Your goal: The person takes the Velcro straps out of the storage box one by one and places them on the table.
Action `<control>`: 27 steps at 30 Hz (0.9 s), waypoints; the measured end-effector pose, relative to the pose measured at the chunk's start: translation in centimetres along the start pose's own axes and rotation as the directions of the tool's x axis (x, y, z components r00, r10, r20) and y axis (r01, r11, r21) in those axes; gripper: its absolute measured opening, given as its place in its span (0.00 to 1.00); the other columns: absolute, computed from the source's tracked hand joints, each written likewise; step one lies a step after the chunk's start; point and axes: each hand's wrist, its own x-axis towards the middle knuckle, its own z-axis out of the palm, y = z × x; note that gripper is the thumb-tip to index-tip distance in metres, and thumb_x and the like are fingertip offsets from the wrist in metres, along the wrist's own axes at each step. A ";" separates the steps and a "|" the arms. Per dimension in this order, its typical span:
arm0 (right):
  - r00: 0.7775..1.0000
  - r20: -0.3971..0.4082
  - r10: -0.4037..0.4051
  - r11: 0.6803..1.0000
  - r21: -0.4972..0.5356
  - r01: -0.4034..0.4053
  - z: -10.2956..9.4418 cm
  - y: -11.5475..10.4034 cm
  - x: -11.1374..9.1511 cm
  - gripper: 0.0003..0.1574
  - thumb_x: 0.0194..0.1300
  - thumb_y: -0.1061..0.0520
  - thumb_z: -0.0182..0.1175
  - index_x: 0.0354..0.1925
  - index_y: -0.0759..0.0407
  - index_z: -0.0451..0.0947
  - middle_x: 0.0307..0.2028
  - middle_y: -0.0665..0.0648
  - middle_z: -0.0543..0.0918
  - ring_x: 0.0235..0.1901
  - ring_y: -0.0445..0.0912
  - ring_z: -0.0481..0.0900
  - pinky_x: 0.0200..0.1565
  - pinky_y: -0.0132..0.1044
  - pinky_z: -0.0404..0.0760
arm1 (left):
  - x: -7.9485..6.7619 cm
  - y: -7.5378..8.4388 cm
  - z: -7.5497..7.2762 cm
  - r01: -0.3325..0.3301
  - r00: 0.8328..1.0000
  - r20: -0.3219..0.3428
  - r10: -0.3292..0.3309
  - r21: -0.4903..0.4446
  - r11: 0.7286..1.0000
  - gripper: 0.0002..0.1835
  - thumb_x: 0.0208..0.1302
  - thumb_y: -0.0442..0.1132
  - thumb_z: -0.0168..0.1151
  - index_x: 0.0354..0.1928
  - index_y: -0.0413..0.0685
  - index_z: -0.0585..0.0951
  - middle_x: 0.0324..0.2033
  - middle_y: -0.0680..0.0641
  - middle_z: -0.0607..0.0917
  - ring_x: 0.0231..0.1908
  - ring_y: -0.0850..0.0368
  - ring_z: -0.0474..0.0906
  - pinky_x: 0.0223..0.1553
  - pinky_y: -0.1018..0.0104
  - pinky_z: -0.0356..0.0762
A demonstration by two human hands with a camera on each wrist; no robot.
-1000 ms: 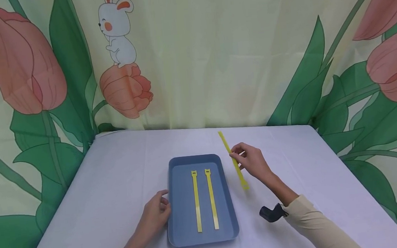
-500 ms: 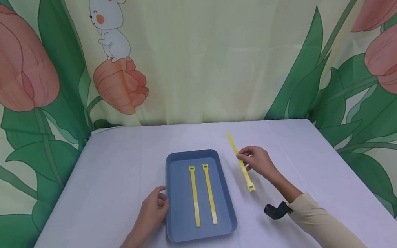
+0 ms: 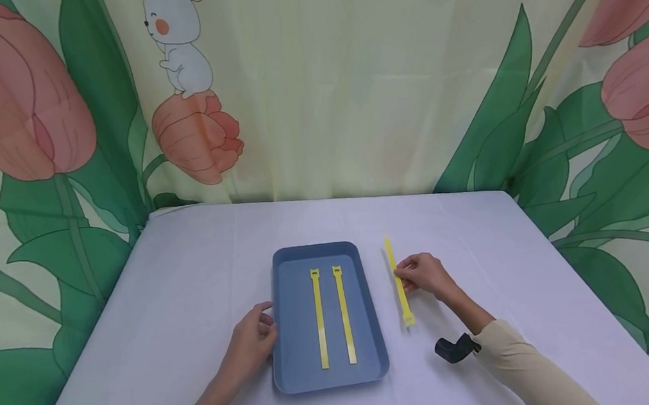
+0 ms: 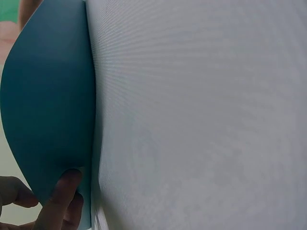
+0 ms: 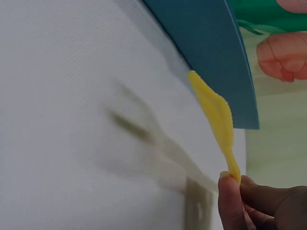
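My right hand (image 3: 426, 274) pinches a yellow hook-and-loop cable tie (image 3: 405, 305) near its middle, just right of the tray. The slotted head of this tie points toward me. In the right wrist view the tie (image 5: 218, 115) bows upward from thumb and fingertips, above its shadow. Two more yellow ties, a left one (image 3: 320, 325) and a right one (image 3: 345, 316), lie side by side in the blue-grey tray (image 3: 334, 349), heads at the far end. Against the tray's left side rests my left hand (image 3: 251, 341), its loosely bent fingers (image 4: 60, 196) touching the outer wall.
A white cloth (image 3: 191, 272) covers the table. Behind its far edge hangs a curtain (image 3: 327, 99) printed with tulips and a rabbit. A black wrist-camera mount (image 3: 454, 349) juts from the right sleeve, low over the table.
My right hand has come nearer to me and slightly rightward with the cable tie, which has turned closer to parallel with the tray. The left hand keeps its place at the tray.
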 end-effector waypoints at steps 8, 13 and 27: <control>1.000 0.004 0.007 0.998 -0.058 -0.007 0.9 0.6 0.0 0.14 0.58 0.60 0.65 0.40 0.70 0.78 0.21 0.55 0.80 0.18 0.43 0.78 0.22 0.33 0.79 | 0.1 0.0 0.0 -0.014 1.000 -0.010 0.014 0.008 1.000 0.24 0.58 0.28 0.57 0.58 0.33 0.70 0.34 0.47 0.77 0.33 0.56 0.79 0.28 0.71 0.78; 1.000 -0.001 0.006 0.998 -0.057 -0.007 1.1 0.7 0.1 0.14 0.57 0.60 0.65 0.39 0.70 0.79 0.20 0.55 0.79 0.17 0.43 0.78 0.22 0.33 0.79 | 0.0 0.1 0.1 -0.012 1.000 -0.012 0.012 0.017 1.000 0.24 0.58 0.28 0.57 0.58 0.32 0.70 0.34 0.47 0.77 0.33 0.56 0.79 0.29 0.71 0.78; 0.997 0.027 0.065 0.995 -0.071 -0.063 1.3 0.8 0.7 0.14 0.55 0.58 0.67 0.35 0.69 0.80 0.19 0.57 0.80 0.17 0.44 0.79 0.22 0.32 0.80 | 0.1 0.0 0.1 -0.007 1.000 -0.007 0.007 0.006 1.000 0.24 0.58 0.28 0.56 0.58 0.32 0.70 0.33 0.47 0.76 0.33 0.57 0.78 0.28 0.70 0.78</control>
